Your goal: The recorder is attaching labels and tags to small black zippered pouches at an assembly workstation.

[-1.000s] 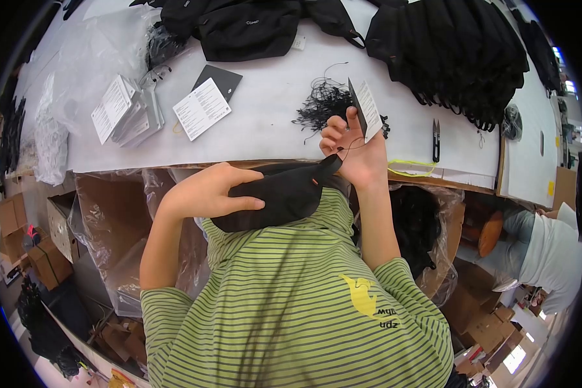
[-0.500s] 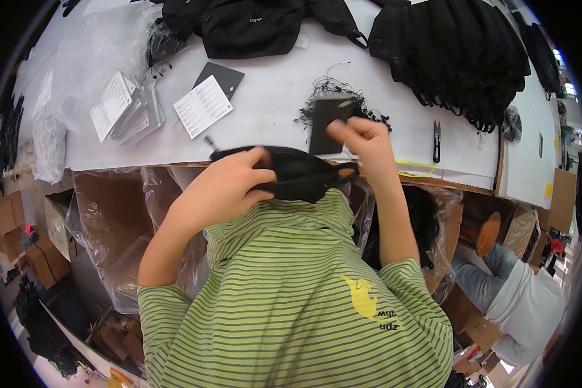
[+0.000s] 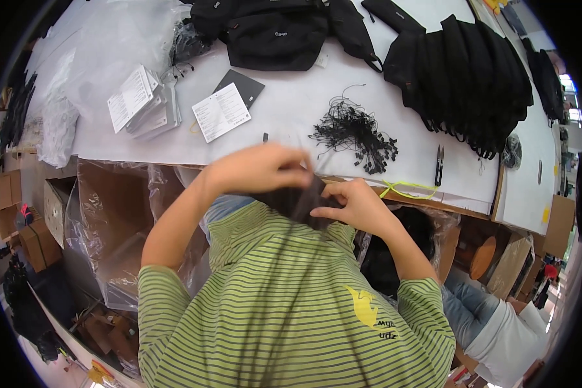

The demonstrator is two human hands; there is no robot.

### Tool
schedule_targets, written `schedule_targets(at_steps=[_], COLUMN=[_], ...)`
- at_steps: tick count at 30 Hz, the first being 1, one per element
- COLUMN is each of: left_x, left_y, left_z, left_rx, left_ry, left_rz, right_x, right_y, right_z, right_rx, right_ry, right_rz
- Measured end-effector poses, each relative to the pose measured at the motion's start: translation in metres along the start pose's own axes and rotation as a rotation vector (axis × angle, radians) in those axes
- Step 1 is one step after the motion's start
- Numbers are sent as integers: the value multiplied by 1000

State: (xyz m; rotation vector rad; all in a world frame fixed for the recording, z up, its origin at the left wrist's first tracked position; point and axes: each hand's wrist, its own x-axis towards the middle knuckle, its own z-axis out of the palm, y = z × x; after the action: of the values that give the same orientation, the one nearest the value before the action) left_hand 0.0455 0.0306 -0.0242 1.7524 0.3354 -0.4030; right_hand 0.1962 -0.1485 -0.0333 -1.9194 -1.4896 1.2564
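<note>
Gripping a dark pouch [image 3: 299, 200] between them, both hands now sit close against the chest, just below the table [image 3: 291, 110] edge. The left hand [image 3: 260, 169] is closed over the pouch's top, fingers curled down around it; the right hand [image 3: 354, 205] pinches its right side, thumb and fingers together. Half a second ago the pouch was spread wide and flat across the chest with the right hand up near a dark card; a second ago that hand held a white tag above it. Now the pouch looks blurred and bunched small, so my guess is the tagging step is over and the pouch is being folded or turned. Beyond the hands on the table lie a tangle of black tag strings [image 3: 354, 132], snips [image 3: 439, 165], a white leaflet [image 3: 221, 111] and piles of black bags [image 3: 465, 81].
</note>
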Motion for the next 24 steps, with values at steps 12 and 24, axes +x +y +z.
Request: schedule_targets(at_steps=[12,24], left_x=[175,9], left_y=[-59,46], left_z=[-83,-28], left_rx=[1184,501], left_ry=[1067,514], left_rz=[506,625], right_x=[-33,-18], right_y=[-3,-20], right_z=[-22,-59], right_rx=[-234,-632], right_ry=[411,596], right_rz=[-241,-409])
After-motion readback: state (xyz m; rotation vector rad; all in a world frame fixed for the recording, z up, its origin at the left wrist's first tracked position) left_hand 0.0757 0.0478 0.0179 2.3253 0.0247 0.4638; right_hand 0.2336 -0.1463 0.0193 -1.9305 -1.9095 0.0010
